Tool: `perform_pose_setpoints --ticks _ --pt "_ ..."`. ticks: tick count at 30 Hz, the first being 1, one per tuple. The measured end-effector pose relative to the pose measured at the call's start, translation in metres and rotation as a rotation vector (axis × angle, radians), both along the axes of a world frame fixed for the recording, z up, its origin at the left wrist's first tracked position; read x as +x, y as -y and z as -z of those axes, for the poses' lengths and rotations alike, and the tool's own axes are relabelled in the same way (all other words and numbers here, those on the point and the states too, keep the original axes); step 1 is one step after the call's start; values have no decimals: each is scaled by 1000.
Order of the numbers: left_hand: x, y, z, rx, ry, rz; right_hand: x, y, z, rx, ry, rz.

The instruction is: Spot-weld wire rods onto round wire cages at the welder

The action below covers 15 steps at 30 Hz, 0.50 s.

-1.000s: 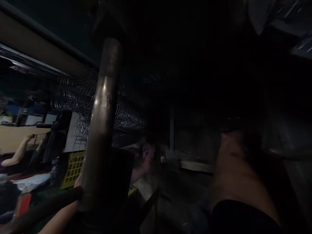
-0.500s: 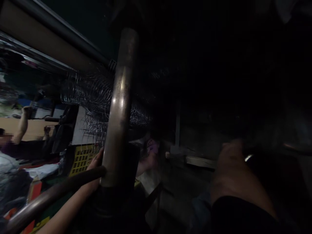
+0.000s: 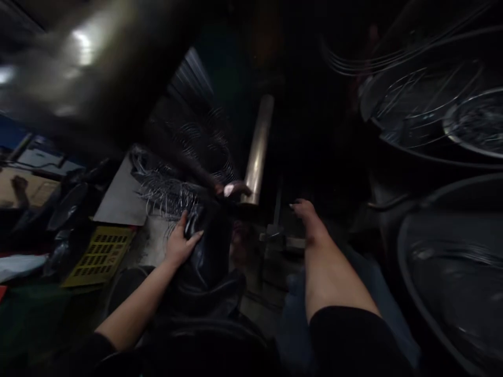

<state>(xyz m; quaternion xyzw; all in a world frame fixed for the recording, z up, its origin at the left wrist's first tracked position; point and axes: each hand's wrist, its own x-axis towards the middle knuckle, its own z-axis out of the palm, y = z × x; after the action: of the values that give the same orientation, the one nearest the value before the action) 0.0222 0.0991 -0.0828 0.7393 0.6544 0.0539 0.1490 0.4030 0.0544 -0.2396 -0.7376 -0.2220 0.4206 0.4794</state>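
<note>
My left hand [image 3: 181, 245] lies on a black plastic bag [image 3: 202, 256], its thumb and a finger spread. Just above it hangs a tangle of thin metal wires [image 3: 168, 196]. My right hand [image 3: 305, 210] reaches into the dark middle, right of an upright metal cylinder [image 3: 259, 152]; its fingers are dim and blurred, and what they hold, if anything, is hidden. Below and left of that hand is a small metal block [image 3: 274, 233] with a thin upright bar.
A large blurred metal part [image 3: 78, 68] fills the upper left. A yellow crate [image 3: 102, 255] stands at the left. Round tubs [image 3: 404, 246] with wire pieces are at the right. Another person's hand [image 3: 19, 183] shows at the far left.
The view has shifted, so the tubs at the right now show. My left hand has come out from behind the metal post onto the black bag. My right hand appears farther left and higher.
</note>
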Motion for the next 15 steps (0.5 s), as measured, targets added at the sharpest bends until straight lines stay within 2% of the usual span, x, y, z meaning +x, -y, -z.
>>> perform_pose_setpoints --ticks 3,5,7,9,12,15 --pt "-8 5 3 13 21 33 -11 21 -39 -65 139 -97" --pt "-16 9 5 35 38 67 -13 55 -66 -77 259 -116" --pt "-23 14 6 67 46 88 -16 106 -93 -69 396 -86" --pt "-26 21 5 75 89 127 -27 171 -114 -94 527 -7" --pt "-18 38 4 -59 289 348 -61 272 -124 -213 672 143" --pt "7 70 6 -254 452 623 -115 356 -114 -325 734 166"
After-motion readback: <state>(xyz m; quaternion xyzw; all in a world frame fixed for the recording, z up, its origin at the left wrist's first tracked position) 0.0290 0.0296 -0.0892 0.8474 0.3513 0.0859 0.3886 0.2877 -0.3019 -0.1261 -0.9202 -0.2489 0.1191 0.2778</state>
